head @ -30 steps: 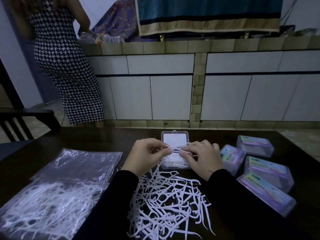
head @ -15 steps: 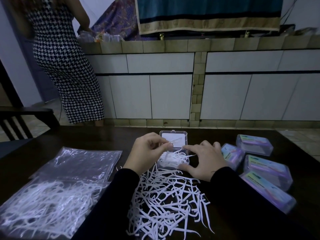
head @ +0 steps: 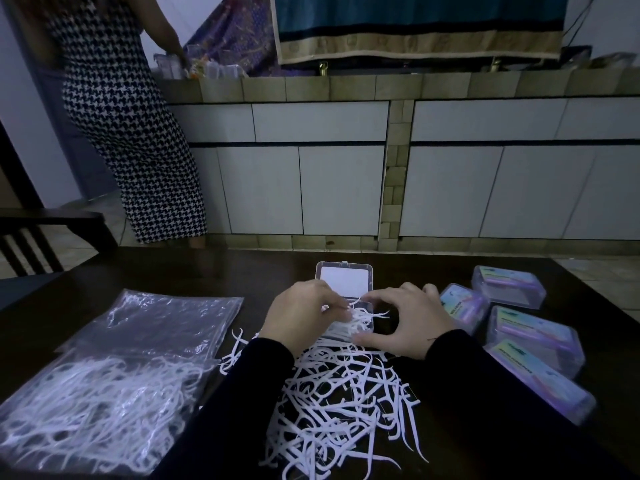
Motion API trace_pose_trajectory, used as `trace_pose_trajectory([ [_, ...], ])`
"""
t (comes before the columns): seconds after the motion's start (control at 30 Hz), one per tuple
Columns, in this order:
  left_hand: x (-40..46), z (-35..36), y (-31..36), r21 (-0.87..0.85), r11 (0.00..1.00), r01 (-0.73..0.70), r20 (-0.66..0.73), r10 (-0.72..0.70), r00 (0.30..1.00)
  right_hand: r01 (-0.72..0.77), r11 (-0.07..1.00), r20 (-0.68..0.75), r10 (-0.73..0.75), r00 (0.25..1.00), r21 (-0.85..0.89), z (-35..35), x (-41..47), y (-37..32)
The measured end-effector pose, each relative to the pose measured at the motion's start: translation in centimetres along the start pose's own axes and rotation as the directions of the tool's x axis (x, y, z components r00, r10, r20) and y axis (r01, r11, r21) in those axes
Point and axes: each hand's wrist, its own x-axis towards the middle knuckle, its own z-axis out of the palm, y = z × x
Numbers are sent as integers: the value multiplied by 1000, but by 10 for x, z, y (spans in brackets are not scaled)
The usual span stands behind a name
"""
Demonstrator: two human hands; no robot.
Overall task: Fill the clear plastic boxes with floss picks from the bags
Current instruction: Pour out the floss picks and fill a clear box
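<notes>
Clear plastic fills the lower left of the frame: a bag (head: 93,403) holding white floss picks lies flat on the dark bench (head: 207,271), with an emptier bag (head: 156,320) partly under it, toward the bench's far edge. Just right of them, at bottom centre, a loose pile of picks (head: 339,403) is spread between two black sleeves.

Above the pile, the left hand (head: 301,317) reaches in from the lower left, its fingers (head: 341,311) curled together and pinching a few picks right over the near half of the open box (head: 346,306). That box sits at the middle of the frame, its lid (head: 344,280) laid back toward the far edge, and its tray already holds a small heap of picks, some sticking out past the right rim.

The right hand (head: 412,323) comes in from the lower right and cups the box's right side; its thumb lies at the near corner and its forefinger arches over the far corner, so its fingers curl round the box with a gap between them.

Further right, four closed, labelled boxes (head: 533,344) lie in a loose cluster near the bench's right edge.

At upper left a person in a houndstooth dress (head: 128,133) stands at a tiled counter.
</notes>
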Motion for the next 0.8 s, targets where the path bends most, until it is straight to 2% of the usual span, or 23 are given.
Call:
trace_pose_trajectory([
  [0.17,4,-11,-1,63,998,15,-79,-10,997,-25,1000,31,25,999,-14,0,1,-1],
  [0.3,2,-15,-4,125,991,37,52,-43,998,-13,1000,34,13,999,-4,0,1,0],
  [0.37,0,-15,-1,82,996,29,48,-33,998,-4,1000,24,4,1000,10,1,1,1],
  [0.47,-1,-12,17,39,995,-96,13,95,995,6,1000,15,-7,1000,29,2,1,2],
  [0.53,-2,-6,31,58,986,-154,76,150,986,11,1000,5,-11,1000,27,1,1,2],
  [0.63,-2,1,35,115,979,-169,153,151,977,18,1000,4,-18,1000,22,1,1,2],
  [0.8,-2,-6,20,134,981,-140,120,124,985,14,1000,21,-15,1000,26,2,1,3],
])
